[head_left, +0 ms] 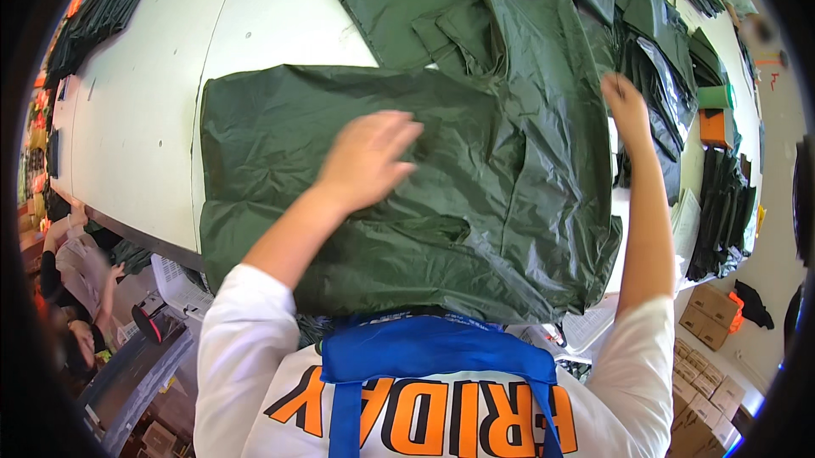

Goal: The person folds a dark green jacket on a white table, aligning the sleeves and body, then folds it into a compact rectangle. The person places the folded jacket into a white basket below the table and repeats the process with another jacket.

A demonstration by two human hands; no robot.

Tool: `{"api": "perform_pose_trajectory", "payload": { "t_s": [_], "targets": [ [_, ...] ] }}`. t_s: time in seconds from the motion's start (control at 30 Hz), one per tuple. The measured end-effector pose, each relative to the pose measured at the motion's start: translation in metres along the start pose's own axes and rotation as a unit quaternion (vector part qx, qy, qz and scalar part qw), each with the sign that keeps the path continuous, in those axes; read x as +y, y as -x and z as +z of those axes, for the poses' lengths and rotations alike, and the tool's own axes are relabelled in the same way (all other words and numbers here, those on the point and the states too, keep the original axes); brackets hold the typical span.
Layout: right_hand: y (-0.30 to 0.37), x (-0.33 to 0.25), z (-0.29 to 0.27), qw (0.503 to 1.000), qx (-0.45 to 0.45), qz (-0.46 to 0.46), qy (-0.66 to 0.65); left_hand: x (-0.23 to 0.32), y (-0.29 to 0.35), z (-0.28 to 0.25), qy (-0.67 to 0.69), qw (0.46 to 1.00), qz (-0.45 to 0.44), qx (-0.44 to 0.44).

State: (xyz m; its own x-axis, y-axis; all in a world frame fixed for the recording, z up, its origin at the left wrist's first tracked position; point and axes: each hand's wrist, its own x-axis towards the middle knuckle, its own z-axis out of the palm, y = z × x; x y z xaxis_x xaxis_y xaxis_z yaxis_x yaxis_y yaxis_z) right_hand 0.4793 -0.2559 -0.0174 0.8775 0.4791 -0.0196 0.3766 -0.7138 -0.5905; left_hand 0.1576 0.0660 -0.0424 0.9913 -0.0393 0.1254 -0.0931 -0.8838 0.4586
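Note:
A large dark green raincoat-like garment (280, 131) lies spread on a white table (153, 84) in front of me. My left hand (367, 157) rests flat on its middle with the fingers spread, slightly blurred. My right hand (626, 106) sits at the garment's right edge, its fingers curled near the fabric; whether it grips the cloth is unclear. A sleeve or folded part (407, 16) extends toward the far side of the table.
More dark green garments (658, 50) are piled at the far right, and a stack (102, 8) lies at the far left. An orange and green object (716, 114) sits at the right edge. Cardboard boxes (709, 314) stand on the floor. Another person (76, 271) is at lower left.

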Motion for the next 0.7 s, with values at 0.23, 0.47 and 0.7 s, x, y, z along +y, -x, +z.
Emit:
{"api": "perform_pose_trajectory", "payload": {
  "t_s": [0.23,0.47,0.7],
  "targets": [
    [-0.173,-0.025,0.035,0.989,-0.095,0.1,0.062,0.047,-0.107,0.098,0.078,0.993,0.044,0.075],
    [-0.091,-0.083,-0.017,0.797,-0.003,0.012,-0.604,0.045,-0.101,0.1,0.028,0.999,-0.004,0.033],
    [0.05,-0.262,0.128,0.854,-0.347,-0.38,0.082,0.054,-0.094,0.087,-0.015,0.999,-0.037,-0.029]
  ]
}}
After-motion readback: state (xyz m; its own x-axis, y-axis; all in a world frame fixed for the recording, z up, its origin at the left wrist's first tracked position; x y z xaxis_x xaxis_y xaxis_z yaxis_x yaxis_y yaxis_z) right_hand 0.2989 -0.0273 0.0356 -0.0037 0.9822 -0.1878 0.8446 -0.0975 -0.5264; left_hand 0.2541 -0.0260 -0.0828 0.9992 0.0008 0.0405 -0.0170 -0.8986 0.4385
